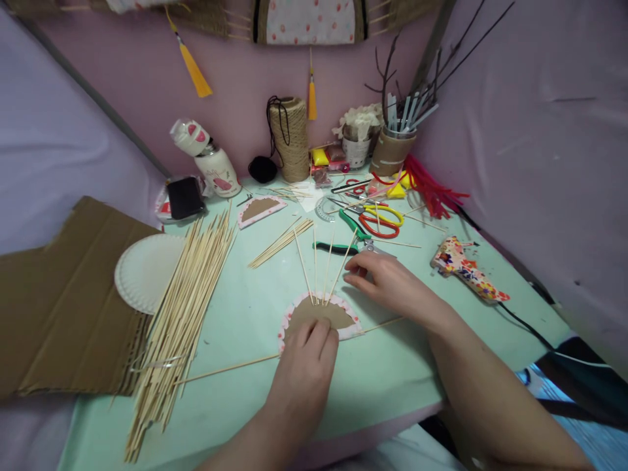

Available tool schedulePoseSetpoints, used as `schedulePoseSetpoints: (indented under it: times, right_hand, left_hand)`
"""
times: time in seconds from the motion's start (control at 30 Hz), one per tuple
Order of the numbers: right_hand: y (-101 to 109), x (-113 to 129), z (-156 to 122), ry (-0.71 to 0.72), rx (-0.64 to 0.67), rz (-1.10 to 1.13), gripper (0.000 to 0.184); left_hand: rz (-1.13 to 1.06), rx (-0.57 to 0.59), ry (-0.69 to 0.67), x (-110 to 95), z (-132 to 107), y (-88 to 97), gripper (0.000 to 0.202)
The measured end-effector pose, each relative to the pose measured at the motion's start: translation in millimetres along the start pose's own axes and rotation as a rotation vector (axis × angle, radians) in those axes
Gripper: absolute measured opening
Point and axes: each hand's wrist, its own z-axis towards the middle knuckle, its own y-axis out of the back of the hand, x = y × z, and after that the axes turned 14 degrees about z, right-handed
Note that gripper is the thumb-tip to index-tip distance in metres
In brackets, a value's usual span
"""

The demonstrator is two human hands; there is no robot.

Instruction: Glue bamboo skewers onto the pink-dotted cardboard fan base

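A half-round cardboard piece [338, 317] with a spotted fabric edge lies near the front of the table. Several thin wooden sticks [315, 265] fan out from its curved side, and two more point out from its lower corners. My left hand [308, 356] is closed, its fingertips pressing the cardboard down along the lower part. Just right of the rightmost fanned stick hovers my right hand [375, 278], fingers bent and a gap between thumb and forefinger. Nothing shows in it.
Left lies a big bundle of sticks [184, 314], over a paper plate [137, 271] and corrugated cardboard [59, 307]. Green-handled pliers [338, 247] and scissors [380, 222] sit beyond my right hand. A flowered glue gun [466, 268] with a cord rests on the right. Twine [289, 140] stands behind.
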Motion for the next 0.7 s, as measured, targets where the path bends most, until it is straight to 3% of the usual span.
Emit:
schedulePoseSetpoints:
  times: [0.7]
  right_hand:
    - [3.4,0.0,-1.2,-0.018,0.005,0.006,0.012]
  left_hand:
    - [0.0,-0.015,0.014,0.9,-1.9,-3.7,0.036]
